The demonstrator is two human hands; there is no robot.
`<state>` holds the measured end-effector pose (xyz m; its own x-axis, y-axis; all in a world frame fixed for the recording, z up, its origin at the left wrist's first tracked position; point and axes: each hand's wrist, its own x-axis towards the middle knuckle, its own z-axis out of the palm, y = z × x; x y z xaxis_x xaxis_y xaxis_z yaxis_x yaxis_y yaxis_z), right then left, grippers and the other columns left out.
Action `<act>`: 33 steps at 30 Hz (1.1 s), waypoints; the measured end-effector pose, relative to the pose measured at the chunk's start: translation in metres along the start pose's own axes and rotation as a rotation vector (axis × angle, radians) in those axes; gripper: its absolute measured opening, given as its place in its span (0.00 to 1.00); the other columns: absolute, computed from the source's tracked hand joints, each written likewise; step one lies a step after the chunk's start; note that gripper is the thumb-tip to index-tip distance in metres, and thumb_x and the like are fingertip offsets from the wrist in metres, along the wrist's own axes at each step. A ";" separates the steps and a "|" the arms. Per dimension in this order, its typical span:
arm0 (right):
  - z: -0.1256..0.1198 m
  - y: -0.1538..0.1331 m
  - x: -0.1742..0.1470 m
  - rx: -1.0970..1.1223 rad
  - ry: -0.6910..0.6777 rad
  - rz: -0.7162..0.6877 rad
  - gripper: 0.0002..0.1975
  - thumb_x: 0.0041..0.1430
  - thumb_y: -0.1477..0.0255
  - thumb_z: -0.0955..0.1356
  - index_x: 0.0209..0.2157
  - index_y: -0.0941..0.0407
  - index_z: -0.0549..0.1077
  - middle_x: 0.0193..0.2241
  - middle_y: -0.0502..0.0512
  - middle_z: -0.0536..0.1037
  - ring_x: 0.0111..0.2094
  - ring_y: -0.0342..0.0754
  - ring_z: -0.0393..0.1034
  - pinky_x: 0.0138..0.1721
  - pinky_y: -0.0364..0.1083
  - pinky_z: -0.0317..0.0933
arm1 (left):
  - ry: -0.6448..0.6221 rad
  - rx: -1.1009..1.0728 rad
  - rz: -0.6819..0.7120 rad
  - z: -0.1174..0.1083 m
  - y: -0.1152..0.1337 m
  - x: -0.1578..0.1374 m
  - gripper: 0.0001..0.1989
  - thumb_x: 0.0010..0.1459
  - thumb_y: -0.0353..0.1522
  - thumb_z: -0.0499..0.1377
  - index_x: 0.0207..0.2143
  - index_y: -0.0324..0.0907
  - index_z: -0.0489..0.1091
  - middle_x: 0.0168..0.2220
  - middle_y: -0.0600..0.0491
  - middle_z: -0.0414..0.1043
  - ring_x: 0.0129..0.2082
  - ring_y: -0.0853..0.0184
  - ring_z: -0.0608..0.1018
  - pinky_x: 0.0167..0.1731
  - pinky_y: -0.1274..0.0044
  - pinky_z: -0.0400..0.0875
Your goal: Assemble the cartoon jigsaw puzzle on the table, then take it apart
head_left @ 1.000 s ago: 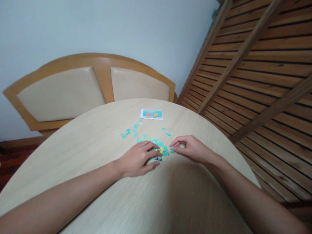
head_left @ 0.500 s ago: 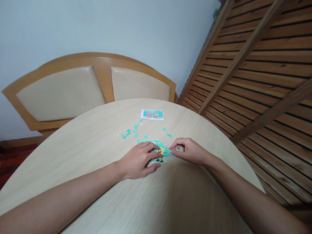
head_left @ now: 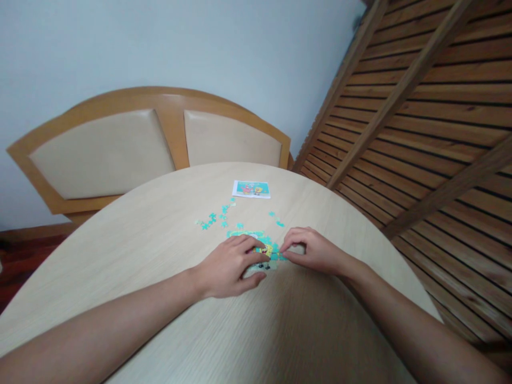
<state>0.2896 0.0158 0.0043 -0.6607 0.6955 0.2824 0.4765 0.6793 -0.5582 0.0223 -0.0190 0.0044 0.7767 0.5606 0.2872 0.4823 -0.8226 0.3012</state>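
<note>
A partly joined jigsaw puzzle (head_left: 272,248) in teal and yellow lies flat in front of me, much of it covered by my fingers. Spread across its left part is my left hand (head_left: 234,265), palm down with fingers apart. At the puzzle's right edge, my right hand (head_left: 310,249) has thumb and forefinger close together on a small teal puzzle piece (head_left: 282,257), mostly hidden by the fingertips. Whether that piece is joined to the others I cannot tell.
Loose teal puzzle pieces (head_left: 212,218) lie beyond the left hand, and a few more pieces (head_left: 276,218) to the right. A printed picture card (head_left: 252,189) rests farther back on the round wooden table (head_left: 160,213). Behind stands a padded headboard (head_left: 168,128); wooden slats (head_left: 424,133) rise at right.
My right thumb and forefinger have drawn closer together at the puzzle's right edge. The left hand stays spread on the puzzle. The whole view has shifted slightly.
</note>
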 end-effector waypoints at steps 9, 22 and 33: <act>0.004 0.011 0.004 -0.190 0.182 0.127 0.08 0.62 0.68 0.69 0.40 0.55 0.79 0.39 0.57 0.80 0.42 0.52 0.73 0.47 0.52 0.66 | -0.018 0.000 0.014 0.000 -0.001 0.000 0.17 0.64 0.39 0.58 0.53 0.45 0.72 0.54 0.46 0.71 0.53 0.55 0.73 0.54 0.62 0.68; 0.008 0.030 0.007 -0.352 0.234 0.262 0.12 0.64 0.65 0.68 0.46 0.53 0.79 0.47 0.58 0.78 0.49 0.55 0.70 0.54 0.56 0.62 | -0.015 -0.010 0.027 0.000 -0.002 0.001 0.18 0.64 0.38 0.58 0.54 0.45 0.72 0.55 0.46 0.71 0.55 0.55 0.72 0.55 0.62 0.68; 0.001 0.020 0.007 -0.531 0.202 0.366 0.11 0.67 0.66 0.65 0.43 0.53 0.79 0.51 0.56 0.80 0.53 0.56 0.70 0.53 0.55 0.62 | -0.009 0.006 0.035 0.001 -0.002 0.001 0.18 0.65 0.38 0.57 0.55 0.45 0.72 0.55 0.46 0.71 0.54 0.56 0.73 0.54 0.63 0.69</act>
<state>0.2937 0.0344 -0.0054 -0.3054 0.8978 0.3173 0.9034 0.3785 -0.2014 0.0228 -0.0165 0.0031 0.7970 0.5303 0.2891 0.4571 -0.8424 0.2852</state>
